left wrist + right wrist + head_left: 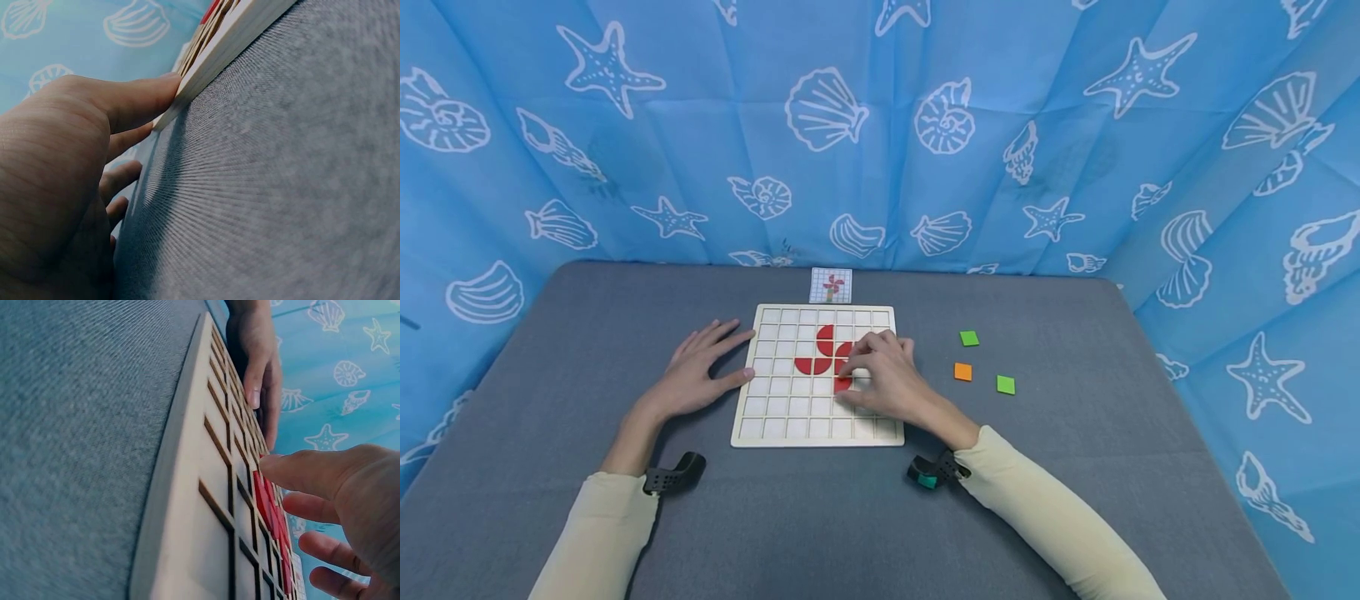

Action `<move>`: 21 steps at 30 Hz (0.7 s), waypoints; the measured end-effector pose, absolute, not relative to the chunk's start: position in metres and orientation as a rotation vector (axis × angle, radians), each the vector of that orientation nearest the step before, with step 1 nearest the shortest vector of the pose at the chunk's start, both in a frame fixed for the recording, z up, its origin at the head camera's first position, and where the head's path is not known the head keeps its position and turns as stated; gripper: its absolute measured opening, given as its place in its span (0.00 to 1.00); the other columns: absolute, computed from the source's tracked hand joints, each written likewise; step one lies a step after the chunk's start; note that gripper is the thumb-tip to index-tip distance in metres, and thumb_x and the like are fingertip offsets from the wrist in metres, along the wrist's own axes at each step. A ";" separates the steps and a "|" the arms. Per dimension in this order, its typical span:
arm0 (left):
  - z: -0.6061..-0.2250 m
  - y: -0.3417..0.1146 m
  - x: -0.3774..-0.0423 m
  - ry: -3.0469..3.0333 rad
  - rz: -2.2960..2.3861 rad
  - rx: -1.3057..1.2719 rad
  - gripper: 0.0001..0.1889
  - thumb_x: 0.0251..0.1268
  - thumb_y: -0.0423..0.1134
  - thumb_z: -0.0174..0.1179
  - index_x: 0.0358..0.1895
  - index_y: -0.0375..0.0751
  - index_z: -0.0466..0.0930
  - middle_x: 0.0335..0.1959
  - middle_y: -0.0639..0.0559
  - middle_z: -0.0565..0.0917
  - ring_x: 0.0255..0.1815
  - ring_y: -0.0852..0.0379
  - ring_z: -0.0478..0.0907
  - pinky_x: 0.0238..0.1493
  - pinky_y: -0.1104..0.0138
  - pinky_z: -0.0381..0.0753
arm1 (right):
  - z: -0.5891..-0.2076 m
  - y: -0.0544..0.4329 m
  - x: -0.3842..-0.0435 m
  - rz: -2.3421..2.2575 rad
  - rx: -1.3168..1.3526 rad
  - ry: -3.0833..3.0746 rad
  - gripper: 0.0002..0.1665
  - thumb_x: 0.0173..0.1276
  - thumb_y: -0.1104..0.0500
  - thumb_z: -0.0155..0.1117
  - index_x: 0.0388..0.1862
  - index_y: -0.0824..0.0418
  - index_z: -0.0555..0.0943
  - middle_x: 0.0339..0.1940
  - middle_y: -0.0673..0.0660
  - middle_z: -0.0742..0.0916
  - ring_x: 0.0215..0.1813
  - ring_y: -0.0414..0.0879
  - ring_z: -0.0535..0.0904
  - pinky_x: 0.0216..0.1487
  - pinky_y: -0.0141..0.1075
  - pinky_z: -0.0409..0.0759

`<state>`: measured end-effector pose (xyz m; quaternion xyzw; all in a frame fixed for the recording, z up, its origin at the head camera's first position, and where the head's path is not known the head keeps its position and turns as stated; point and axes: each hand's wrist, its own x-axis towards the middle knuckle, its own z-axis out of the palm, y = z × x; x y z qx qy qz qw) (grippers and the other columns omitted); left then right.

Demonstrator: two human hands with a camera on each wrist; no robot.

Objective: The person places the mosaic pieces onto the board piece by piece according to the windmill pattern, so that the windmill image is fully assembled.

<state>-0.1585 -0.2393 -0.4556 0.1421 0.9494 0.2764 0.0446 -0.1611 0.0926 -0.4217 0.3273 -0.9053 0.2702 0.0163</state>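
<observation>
A white gridded board (786,408) with a pale wooden frame lies flat on the table. Several red quarter-circle pieces (805,365) sit in its cells in a pinwheel shape, part of it hidden by my right hand (883,375). That hand hovers low over the board, thumb and forefinger spread at either side of the lowest red piece (842,385), which lies in a cell. In the right wrist view the thumb tip is right at the red pieces (265,503). My left hand (696,375) rests at the board's left edge, thumb and forefinger extended against the frame (203,69).
A small card (831,286) printed with a pinwheel on a grid lies behind the board. To the right, two green squares (969,338) and one orange square (962,372) are on the grey table (820,525). A blue shell-print curtain (880,108) hangs around the table's edges.
</observation>
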 end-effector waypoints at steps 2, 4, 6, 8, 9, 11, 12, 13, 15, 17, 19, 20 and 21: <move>-0.456 -0.239 -0.159 2.904 0.841 0.437 0.39 0.70 0.59 0.61 0.79 0.45 0.63 0.80 0.35 0.54 0.82 0.33 0.40 0.76 0.38 0.35 | -0.421 0.094 -0.161 0.854 1.012 -2.813 0.14 0.54 0.51 0.83 0.38 0.52 0.92 0.48 0.54 0.82 0.53 0.53 0.70 0.53 0.55 0.59; -0.456 -0.239 -0.159 2.905 0.840 0.438 0.39 0.70 0.59 0.61 0.79 0.45 0.63 0.80 0.34 0.54 0.82 0.33 0.40 0.76 0.38 0.35 | -0.420 0.097 -0.160 0.857 1.004 -2.814 0.14 0.54 0.51 0.83 0.38 0.52 0.92 0.47 0.54 0.82 0.53 0.53 0.70 0.53 0.54 0.59; -0.456 -0.239 -0.158 2.905 0.843 0.439 0.39 0.70 0.59 0.61 0.79 0.45 0.63 0.80 0.34 0.54 0.82 0.33 0.41 0.76 0.38 0.35 | -0.419 0.099 -0.160 0.868 0.997 -2.811 0.14 0.55 0.50 0.83 0.39 0.53 0.92 0.47 0.54 0.82 0.53 0.53 0.70 0.52 0.54 0.59; -0.456 -0.239 -0.158 2.904 0.843 0.437 0.39 0.70 0.59 0.61 0.79 0.45 0.63 0.80 0.34 0.54 0.82 0.33 0.40 0.76 0.38 0.35 | -0.418 0.102 -0.159 0.877 0.992 -2.804 0.15 0.55 0.49 0.82 0.39 0.53 0.92 0.46 0.54 0.82 0.53 0.53 0.70 0.52 0.54 0.59; -0.455 -0.239 -0.158 2.903 0.845 0.437 0.39 0.70 0.59 0.61 0.79 0.45 0.63 0.80 0.34 0.54 0.82 0.33 0.41 0.76 0.37 0.35 | -0.418 0.104 -0.159 0.883 0.988 -2.802 0.15 0.56 0.49 0.82 0.39 0.54 0.92 0.46 0.54 0.82 0.53 0.53 0.70 0.51 0.54 0.59; -0.455 -0.239 -0.158 2.902 0.845 0.436 0.39 0.71 0.59 0.61 0.79 0.45 0.63 0.80 0.34 0.54 0.82 0.33 0.40 0.76 0.37 0.35 | -0.416 0.108 -0.158 0.907 0.979 -2.795 0.16 0.56 0.48 0.82 0.39 0.55 0.92 0.47 0.54 0.82 0.53 0.53 0.70 0.52 0.55 0.59; -0.455 -0.238 -0.158 2.901 0.846 0.436 0.39 0.71 0.58 0.61 0.79 0.45 0.63 0.80 0.34 0.54 0.82 0.33 0.40 0.76 0.37 0.35 | -0.416 0.111 -0.158 0.919 0.974 -2.791 0.16 0.56 0.48 0.82 0.39 0.55 0.91 0.47 0.54 0.82 0.54 0.53 0.70 0.52 0.55 0.59; -0.455 -0.238 -0.158 2.900 0.847 0.437 0.39 0.71 0.59 0.61 0.79 0.45 0.63 0.80 0.34 0.55 0.81 0.32 0.40 0.76 0.37 0.35 | -0.415 0.113 -0.157 0.931 0.967 -2.788 0.16 0.56 0.48 0.82 0.40 0.55 0.91 0.47 0.54 0.82 0.54 0.53 0.70 0.52 0.55 0.59; -0.454 -0.238 -0.157 2.899 0.848 0.438 0.39 0.71 0.58 0.61 0.79 0.45 0.63 0.80 0.34 0.55 0.81 0.32 0.40 0.76 0.37 0.35 | -0.413 0.117 -0.156 0.961 0.953 -2.781 0.16 0.56 0.49 0.82 0.40 0.56 0.91 0.48 0.54 0.82 0.55 0.54 0.70 0.52 0.56 0.59; -0.453 -0.238 -0.157 2.900 0.848 0.436 0.39 0.71 0.58 0.61 0.79 0.44 0.63 0.80 0.34 0.55 0.81 0.32 0.40 0.76 0.37 0.35 | -0.412 0.122 -0.154 0.985 0.942 -2.771 0.16 0.57 0.50 0.82 0.40 0.56 0.91 0.49 0.55 0.82 0.56 0.54 0.70 0.52 0.56 0.59; -0.453 -0.238 -0.157 2.899 0.850 0.437 0.39 0.71 0.58 0.61 0.79 0.44 0.63 0.80 0.34 0.55 0.81 0.32 0.40 0.76 0.37 0.35 | -0.411 0.127 -0.153 1.000 0.929 -2.765 0.15 0.57 0.51 0.81 0.41 0.56 0.91 0.49 0.54 0.82 0.56 0.53 0.70 0.53 0.57 0.59; -0.453 -0.238 -0.157 2.900 0.849 0.437 0.39 0.71 0.57 0.61 0.78 0.44 0.63 0.80 0.34 0.54 0.81 0.32 0.40 0.76 0.37 0.35 | -0.410 0.129 -0.152 1.003 0.924 -2.763 0.15 0.57 0.51 0.81 0.41 0.56 0.91 0.49 0.54 0.82 0.56 0.53 0.70 0.53 0.57 0.59; -0.453 -0.238 -0.157 2.900 0.848 0.437 0.39 0.71 0.57 0.61 0.79 0.44 0.63 0.80 0.34 0.54 0.82 0.32 0.40 0.76 0.38 0.35 | -0.410 0.132 -0.152 1.005 0.920 -2.760 0.15 0.58 0.51 0.81 0.41 0.56 0.91 0.48 0.54 0.82 0.56 0.54 0.70 0.53 0.57 0.59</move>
